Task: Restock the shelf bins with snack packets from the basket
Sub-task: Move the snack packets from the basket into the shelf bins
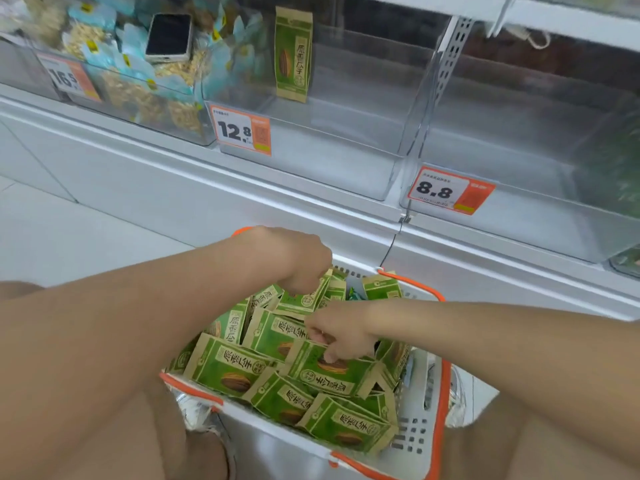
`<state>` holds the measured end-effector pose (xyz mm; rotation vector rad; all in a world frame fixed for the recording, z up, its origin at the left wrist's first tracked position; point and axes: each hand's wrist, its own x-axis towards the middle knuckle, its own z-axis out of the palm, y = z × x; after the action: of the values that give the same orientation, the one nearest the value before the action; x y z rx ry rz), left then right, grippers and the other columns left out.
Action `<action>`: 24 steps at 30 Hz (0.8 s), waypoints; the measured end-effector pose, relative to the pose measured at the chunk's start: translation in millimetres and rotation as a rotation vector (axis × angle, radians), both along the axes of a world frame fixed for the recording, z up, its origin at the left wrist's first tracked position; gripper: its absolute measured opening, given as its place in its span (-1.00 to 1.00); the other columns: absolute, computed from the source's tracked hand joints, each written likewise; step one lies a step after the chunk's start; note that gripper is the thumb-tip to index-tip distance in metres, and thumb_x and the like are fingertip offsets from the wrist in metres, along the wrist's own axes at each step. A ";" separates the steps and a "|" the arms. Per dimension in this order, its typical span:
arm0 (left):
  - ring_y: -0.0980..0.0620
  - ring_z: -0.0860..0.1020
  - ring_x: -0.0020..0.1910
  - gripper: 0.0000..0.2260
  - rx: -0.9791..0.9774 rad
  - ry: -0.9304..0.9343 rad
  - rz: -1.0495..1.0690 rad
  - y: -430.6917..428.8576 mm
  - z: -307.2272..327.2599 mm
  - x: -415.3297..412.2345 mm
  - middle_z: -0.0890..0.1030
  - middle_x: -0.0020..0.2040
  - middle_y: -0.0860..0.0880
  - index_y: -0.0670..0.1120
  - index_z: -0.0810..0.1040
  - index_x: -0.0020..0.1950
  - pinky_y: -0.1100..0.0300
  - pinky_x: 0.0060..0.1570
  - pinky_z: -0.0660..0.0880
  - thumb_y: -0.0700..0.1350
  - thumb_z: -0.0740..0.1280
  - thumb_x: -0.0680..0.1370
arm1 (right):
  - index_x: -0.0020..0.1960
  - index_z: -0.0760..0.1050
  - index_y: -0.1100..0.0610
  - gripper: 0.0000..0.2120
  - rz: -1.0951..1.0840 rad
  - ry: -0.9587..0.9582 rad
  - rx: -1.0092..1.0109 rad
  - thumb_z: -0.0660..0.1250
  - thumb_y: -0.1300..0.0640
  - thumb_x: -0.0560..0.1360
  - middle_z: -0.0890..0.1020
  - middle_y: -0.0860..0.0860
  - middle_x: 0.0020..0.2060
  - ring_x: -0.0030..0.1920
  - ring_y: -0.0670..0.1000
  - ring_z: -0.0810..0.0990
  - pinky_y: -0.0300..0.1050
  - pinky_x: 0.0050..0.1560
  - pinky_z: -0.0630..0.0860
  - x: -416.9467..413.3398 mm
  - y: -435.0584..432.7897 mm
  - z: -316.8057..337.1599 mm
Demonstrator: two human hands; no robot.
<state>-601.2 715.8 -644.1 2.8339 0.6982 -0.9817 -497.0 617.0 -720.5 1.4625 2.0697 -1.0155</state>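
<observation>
**Both hands working in basket, middle bin holding one packet**

Shelf, left to right:
- Left bin is carrying pale blue packets. A phone is lying screen-up on top of them. A tag reading 16.5 is sitting on its front wall.
- Middle bin is holding a single green packet, standing upright near the bin's back-left corner. A 12.8 tag is sitting at its front-left corner.
- Right bin is showing an 8.8 tag at its front-left corner. Something green is showing at its right edge, too blurred to identify.

Basket, white with orange rim, is sitting on the floor below the shelf. It is holding a loose pile of green packets.
- Left hand is reaching over the far edge. Its fingers are curling down and gripping the top of the far packet.
- Right hand is working at the basket's middle. Thumb and fingers are pinching the upper edge of the centre packet, which is lying flat on the pile.
</observation>
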 end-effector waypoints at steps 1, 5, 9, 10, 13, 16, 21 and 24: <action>-0.12 0.52 -0.20 -0.78 -0.009 -0.011 0.028 3.6 4.0 -0.2 0.65 -0.04 -0.12 -0.12 0.62 -0.01 0.09 -0.24 0.44 -0.13 0.19 0.65 | 0.16 0.43 0.17 -0.79 -0.039 0.025 0.020 0.39 0.13 0.61 0.55 0.03 -0.09 -0.13 0.05 0.47 -0.06 -0.19 0.39 1.8 4.6 6.3; -0.12 0.61 0.11 -0.64 -0.079 -0.039 0.106 23.2 26.1 -6.3 0.63 0.22 -0.08 -0.09 0.51 0.38 0.04 0.00 0.58 -0.10 0.37 0.59 | 0.27 0.43 0.06 -0.79 -0.234 0.163 0.163 0.32 0.08 0.65 0.55 -0.05 -0.16 -0.16 0.02 0.51 -0.04 -0.12 0.46 14.5 31.7 38.1; -0.04 0.60 0.11 -0.47 -0.179 -0.051 0.168 38.3 46.2 -20.3 0.63 0.07 0.09 -0.01 0.53 0.26 0.06 0.16 0.55 0.16 0.62 0.41 | 0.11 0.71 0.03 -0.86 -0.357 0.324 0.456 0.45 0.05 0.59 0.72 -0.05 -0.17 -0.16 -0.06 0.66 -0.13 -0.08 0.56 22.5 51.6 82.4; -0.01 0.61 0.03 -0.53 -0.208 -0.093 0.192 41.5 49.7 -23.7 0.63 -0.03 0.11 0.01 0.57 0.14 0.10 0.08 0.54 0.21 0.62 0.39 | 0.04 0.73 0.03 -0.90 -0.386 0.370 0.509 0.49 0.05 0.55 0.74 -0.06 -0.21 -0.17 -0.09 0.68 -0.15 -0.07 0.60 23.3 53.3 93.6; 0.06 0.66 -0.11 -0.71 -0.430 -0.283 0.317 51.4 57.3 -34.3 0.71 -0.16 0.12 0.05 0.66 -0.03 0.16 -0.04 0.57 0.16 0.62 0.41 | -0.08 0.73 0.02 -0.90 -0.417 0.415 0.628 0.55 0.00 0.48 0.73 -0.07 -0.30 -0.24 -0.15 0.69 -0.19 -0.12 0.60 27.2 56.5 121.8; -0.04 0.73 -0.13 -0.69 -0.615 -0.435 0.450 54.0 66.9 -41.7 0.75 -0.17 0.01 -0.06 0.69 0.14 0.19 -0.08 0.58 0.02 0.61 0.47 | -0.11 0.67 -0.05 -0.72 -0.527 0.288 0.845 0.46 -0.26 0.46 0.69 -0.12 -0.35 -0.22 -0.16 0.65 -0.17 -0.13 0.55 35.8 61.0 143.6; -0.17 0.75 -0.03 -0.70 -0.813 -0.826 0.736 50.5 75.9 -40.3 0.76 -0.03 -0.17 -0.17 0.71 0.11 0.07 -0.10 0.69 -0.12 0.61 0.43 | 0.13 0.58 -0.04 -0.71 -1.082 0.630 1.116 0.49 -0.12 0.48 0.71 -0.08 -0.28 -0.15 -0.10 0.69 -0.08 -0.02 0.62 46.9 71.6 164.4; -0.15 0.74 0.03 -0.70 -0.937 -1.048 0.881 47.6 77.6 -34.3 0.75 0.03 -0.19 -0.21 0.69 0.14 -0.02 0.04 0.70 -0.22 0.58 0.43 | 0.04 0.65 0.15 -0.79 -1.229 1.007 0.952 0.45 0.00 0.58 0.75 0.09 -0.22 -0.18 0.09 0.76 0.13 -0.07 0.72 48.2 77.7 172.0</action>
<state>-635.4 763.4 -566.5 1.5267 0.8368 0.2996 -448.7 694.7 -548.5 3.5559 2.2766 -1.4023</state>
